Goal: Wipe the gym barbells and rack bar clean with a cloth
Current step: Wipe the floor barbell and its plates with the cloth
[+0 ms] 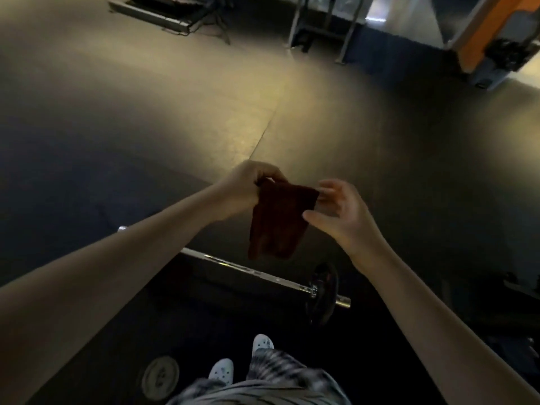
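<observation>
Dark red cloth [276, 220], likely light, limp, best corner-held: left hand [248, 188] pinched its 10 o'clock corner; right hand [339, 211] open, empty, at 3 o'clock.

Two hands [245, 191]; one cloth [277, 220]; one barbell [251, 270]; two weight plates [323, 293]; two shoes [221, 371].

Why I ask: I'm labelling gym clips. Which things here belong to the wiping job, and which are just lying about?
Job: cloth, pinched by the left hand; right hand beside its edge; barbell on the floor below.
Lying about: loose weight plate by the shoes; metal frame and orange machine at the far side.
</observation>
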